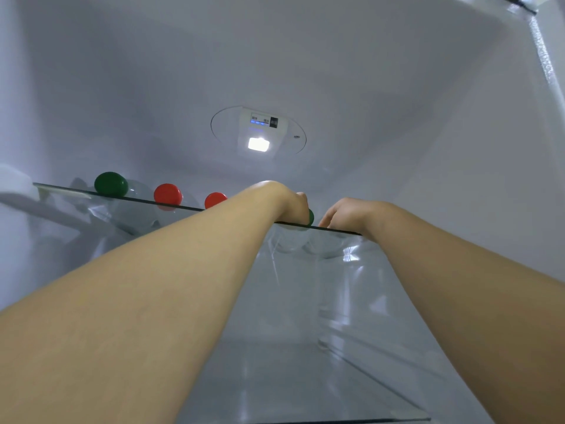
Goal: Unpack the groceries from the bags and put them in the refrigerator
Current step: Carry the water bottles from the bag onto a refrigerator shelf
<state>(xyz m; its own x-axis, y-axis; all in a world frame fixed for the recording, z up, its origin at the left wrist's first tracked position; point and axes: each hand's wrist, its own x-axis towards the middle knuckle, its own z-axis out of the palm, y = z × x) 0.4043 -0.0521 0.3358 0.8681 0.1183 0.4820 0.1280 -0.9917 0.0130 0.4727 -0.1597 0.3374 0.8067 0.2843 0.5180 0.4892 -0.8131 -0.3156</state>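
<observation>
I look up into the refrigerator from below its top glass shelf (70, 191). Several clear bottles stand on that shelf: one with a green cap (110, 183), one with a red cap (167, 194) and a second red cap (215, 199). My left hand (295, 206) reaches over the shelf edge and grips the top of another green-capped bottle (310, 217), most of which it hides. My right hand (347, 214) is beside it on the shelf with fingers bent downward; what it touches is hidden.
The refrigerator's lamp and control panel (259, 133) sit on the back wall above the shelf. White walls close in left and right. A lower glass shelf (351, 402) runs beneath my forearms.
</observation>
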